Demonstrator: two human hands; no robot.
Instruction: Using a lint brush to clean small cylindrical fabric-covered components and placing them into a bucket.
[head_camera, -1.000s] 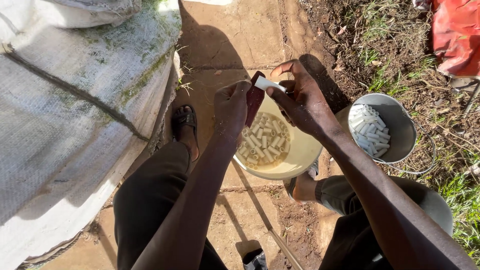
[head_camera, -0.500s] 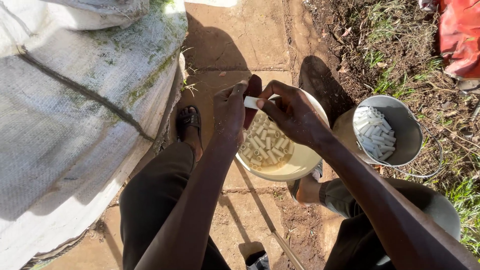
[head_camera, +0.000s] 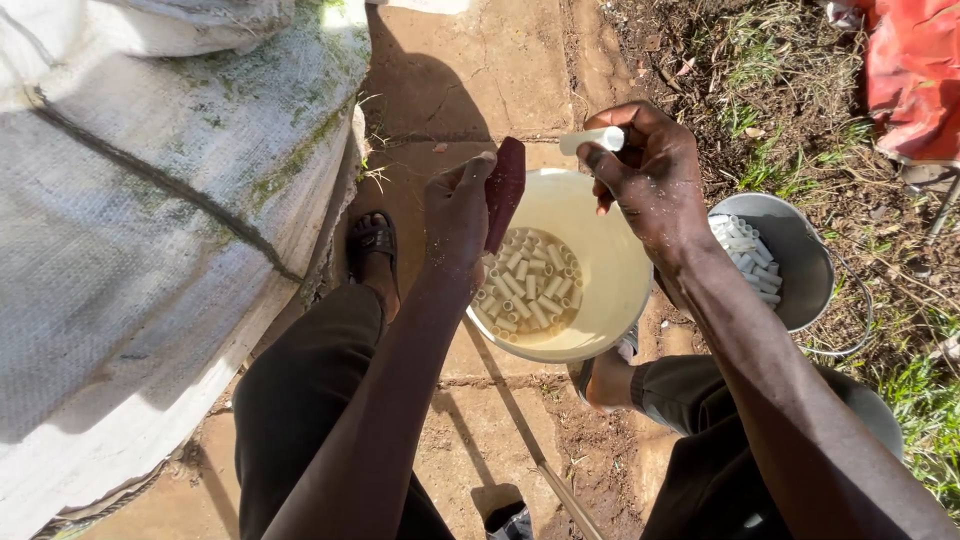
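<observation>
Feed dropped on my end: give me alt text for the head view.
Right hand holds a short white tube and left hand a dark red flat piece, above a cream bucket of similar tubes; a grey bucket sits beside.

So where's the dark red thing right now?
In the head view, the dark red piece is near the middle, held in the left hand just above the cream bowl's left rim.

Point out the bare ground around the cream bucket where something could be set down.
Free: the paving beyond the cream bucket, between the white sack and the soil, and the slab between the legs. Crowded: right of the bucket, where the grey bucket stands close; left, where the sandalled foot stands.
</observation>
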